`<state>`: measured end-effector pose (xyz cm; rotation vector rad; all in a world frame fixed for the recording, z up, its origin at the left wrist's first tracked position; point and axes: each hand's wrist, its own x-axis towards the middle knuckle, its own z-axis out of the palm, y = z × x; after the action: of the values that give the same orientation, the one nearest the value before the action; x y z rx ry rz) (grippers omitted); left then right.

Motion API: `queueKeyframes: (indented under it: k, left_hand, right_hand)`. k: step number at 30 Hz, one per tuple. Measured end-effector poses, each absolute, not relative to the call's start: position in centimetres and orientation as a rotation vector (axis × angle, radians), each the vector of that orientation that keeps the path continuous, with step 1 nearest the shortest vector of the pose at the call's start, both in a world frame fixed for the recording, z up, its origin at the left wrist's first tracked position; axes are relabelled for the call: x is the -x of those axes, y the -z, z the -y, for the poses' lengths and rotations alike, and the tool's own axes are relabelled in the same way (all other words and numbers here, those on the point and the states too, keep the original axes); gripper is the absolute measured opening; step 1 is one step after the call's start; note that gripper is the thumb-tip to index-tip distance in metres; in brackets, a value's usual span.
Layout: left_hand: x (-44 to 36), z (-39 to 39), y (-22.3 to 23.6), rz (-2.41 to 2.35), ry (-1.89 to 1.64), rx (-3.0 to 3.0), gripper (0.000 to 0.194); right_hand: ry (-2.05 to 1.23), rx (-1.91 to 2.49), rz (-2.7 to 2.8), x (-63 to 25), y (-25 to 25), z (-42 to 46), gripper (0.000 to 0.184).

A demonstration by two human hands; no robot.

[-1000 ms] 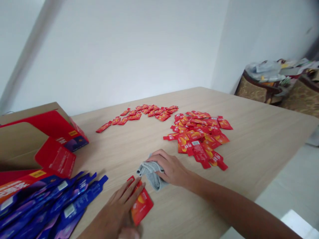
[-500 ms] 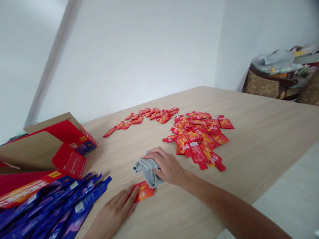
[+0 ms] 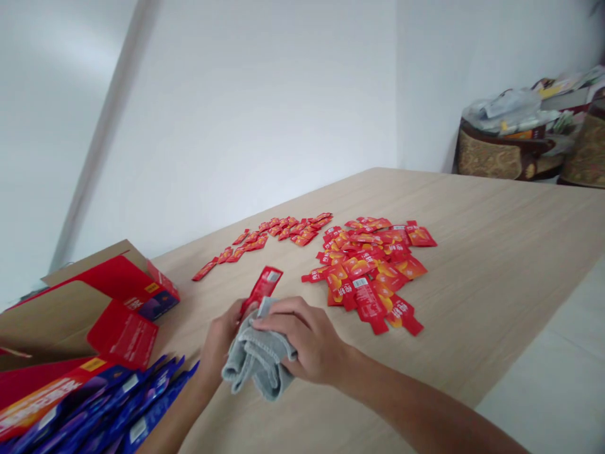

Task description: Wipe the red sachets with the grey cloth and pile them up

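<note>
A red sachet (image 3: pixel 266 284) is raised above the table in my left hand (image 3: pixel 222 337), its back with a pale label showing. My left fingers are closed around its lower end, partly behind the cloth. My right hand (image 3: pixel 307 337) grips a bunched grey cloth (image 3: pixel 259 356) and holds it against the lower part of the sachet. Right of my hands lies a heap of red and orange sachets (image 3: pixel 373 265). Farther back, a looser curved row of the same sachets (image 3: pixel 255 241) runs along the table.
An open red and blue cardboard box (image 3: pixel 123 334) stands at the left. In front of it lie several long blue packets (image 3: pixel 142 403). The wooden table (image 3: pixel 454 265) meets a white wall behind. At the far right, an armchair (image 3: pixel 491 154) is piled with plastic bags.
My left hand has lifted the red sachet off the table and turned it over. My right hand has brought the cloth down and left, up against it. The view has shifted slightly.
</note>
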<state>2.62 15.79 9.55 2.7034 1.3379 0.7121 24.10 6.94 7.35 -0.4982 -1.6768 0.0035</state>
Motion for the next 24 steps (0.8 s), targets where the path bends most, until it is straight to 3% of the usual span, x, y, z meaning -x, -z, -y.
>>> queueKeyframes:
  k: [7, 12, 16, 24]
  left_hand:
    - [-23.2, -22.7, -12.1, -1.07, -0.767, -2.138, 0.053]
    - [-32.1, -23.2, -9.2, -0.9, -0.58, -1.828, 0.038]
    - [-34.3, -23.0, -6.9, -0.845, -0.472, -1.614, 0.028]
    - [-29.9, -22.3, -5.8, -0.879, -0.448, -1.442, 0.031]
  right_hand:
    - [0.084, 0.481, 1.581, -23.7, -7.9, -6.5, 0.041]
    - [0.057, 0.525, 1.564, -24.1, -8.0, -6.5, 0.045]
    - [0.051, 0.508, 1.553, -24.5, -8.4, -6.3, 0.043]
    - [-0.023, 0.478, 1.559, -24.5, -8.2, -6.8, 0.046]
